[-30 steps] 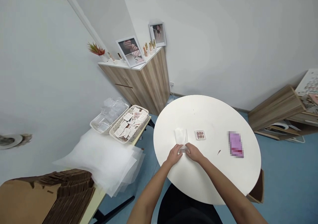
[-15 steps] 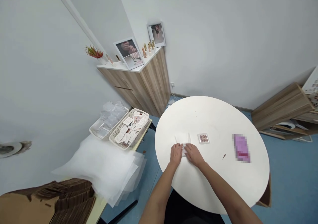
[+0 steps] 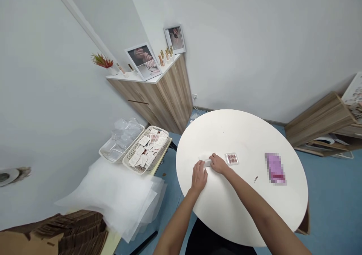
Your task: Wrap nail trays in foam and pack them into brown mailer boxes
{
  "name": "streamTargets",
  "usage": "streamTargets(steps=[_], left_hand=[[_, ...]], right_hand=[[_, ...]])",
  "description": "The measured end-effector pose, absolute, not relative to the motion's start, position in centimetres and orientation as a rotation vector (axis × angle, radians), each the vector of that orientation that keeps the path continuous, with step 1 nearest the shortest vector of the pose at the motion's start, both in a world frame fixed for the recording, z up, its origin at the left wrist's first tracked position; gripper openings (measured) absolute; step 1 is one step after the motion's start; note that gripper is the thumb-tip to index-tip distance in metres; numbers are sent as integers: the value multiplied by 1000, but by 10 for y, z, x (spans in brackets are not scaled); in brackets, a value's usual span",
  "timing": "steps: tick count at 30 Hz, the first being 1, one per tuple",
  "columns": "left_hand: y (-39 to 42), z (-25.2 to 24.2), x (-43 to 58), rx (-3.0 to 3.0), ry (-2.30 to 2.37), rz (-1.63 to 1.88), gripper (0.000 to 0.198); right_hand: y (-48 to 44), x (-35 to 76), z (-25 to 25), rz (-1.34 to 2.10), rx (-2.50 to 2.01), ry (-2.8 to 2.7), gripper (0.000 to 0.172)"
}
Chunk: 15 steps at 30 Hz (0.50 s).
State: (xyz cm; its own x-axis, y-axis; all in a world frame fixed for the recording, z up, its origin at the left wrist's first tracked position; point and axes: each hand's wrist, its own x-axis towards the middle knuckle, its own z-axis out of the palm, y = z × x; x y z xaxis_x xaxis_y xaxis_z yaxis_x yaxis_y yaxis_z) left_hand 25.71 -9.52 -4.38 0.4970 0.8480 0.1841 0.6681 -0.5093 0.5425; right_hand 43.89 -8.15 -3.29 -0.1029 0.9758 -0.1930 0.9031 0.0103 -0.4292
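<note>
On the round white table [image 3: 240,209], a small flat bundle of thin white translucent wrapping sheet [image 3: 207,163] lies between my two hands. My left hand [image 3: 199,176] holds its left end, with curled fingers against the sheet. At the opposite end, my right hand [image 3: 218,163] grips the bundle with bent fingertips. What is inside the wrapping is hidden. Just right of my right hand sits a clear plastic case of brown-pink press-on nails [image 3: 232,158], apart from both hands.
A blurred-out purple item [image 3: 275,168] and a small dark scrap [image 3: 256,179] lie to the right. On the side table stand a basket of nail packs [image 3: 147,149], a bin of clear plastic boxes [image 3: 120,142], white foam sheets [image 3: 113,194] and stacked brown cardboard [image 3: 82,232].
The sheet's loose ends that stuck out beyond my hands are now folded in, leaving a compact bundle. My right hand has shifted slightly away from me, and my left has turned along the bundle's end.
</note>
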Motion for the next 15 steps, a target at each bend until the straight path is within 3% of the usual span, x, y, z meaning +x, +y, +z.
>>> streamTargets(steps=[8, 12, 15], left_hand=[[-103, -59, 262, 2629, 1181, 282, 69], [-107, -68, 266, 2684, 1128, 283, 65], [-111, -73, 273, 2657, 1180, 279, 63]], right_hand=[[-49, 438, -51, 629, -2051, -2064, 41], [-61, 434, -60, 505, -2026, -2030, 33], [-80, 434, -65, 369, -1959, -1959, 36]])
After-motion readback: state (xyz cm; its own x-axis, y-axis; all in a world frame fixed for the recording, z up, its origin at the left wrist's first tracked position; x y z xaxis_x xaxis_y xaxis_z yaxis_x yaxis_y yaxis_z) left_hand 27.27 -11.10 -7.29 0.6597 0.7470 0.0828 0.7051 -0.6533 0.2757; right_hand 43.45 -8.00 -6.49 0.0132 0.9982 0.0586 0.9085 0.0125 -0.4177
